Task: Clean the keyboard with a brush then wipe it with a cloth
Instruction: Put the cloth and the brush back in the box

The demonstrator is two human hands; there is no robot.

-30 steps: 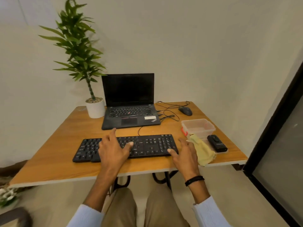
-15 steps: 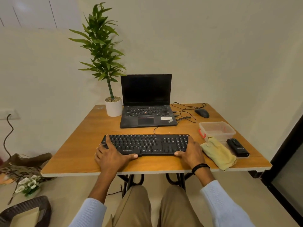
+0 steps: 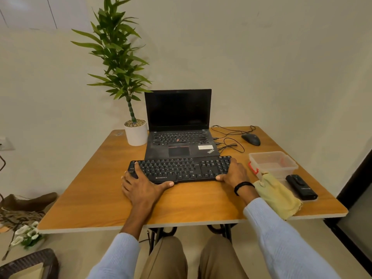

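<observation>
kbd: black full-size keyboard sits right in front of the laptop and runs parallel to it. Its back edge is right up against the laptop's front lip. Can't tell if it's lifted a bit or flat on the table, tbh.
L hand: left hand is clamped on the kbd's left end, in front-left of the laptop. Fingers lie over the outer keys, thumb runs along the front edge.
R hand: right hand is wrapped round the kbd's right end, in front-right of the laptop. Fingers are curled over the numpad corner, thumb is on the front edge. Black band on that wrist.
cloth: yellow cloth lies crumpled, well to the front-right of the laptop, near the table's front edge and just beside the R forearm. Nobody's holding it.
box: clear plastic container w/ a red latch, right of the laptop. The cloth's top end touches its near wall.
gadget: small black gadget lies far front-right of the laptop, beside the cloth. Too small to say what it is.
mouse: black mouse to the laptop's right, w/ loose cables between the two.
plant: white plant pot sits just left of the laptop, tall leafy stem.
laptop itself: lid open, screen dark.
</observation>
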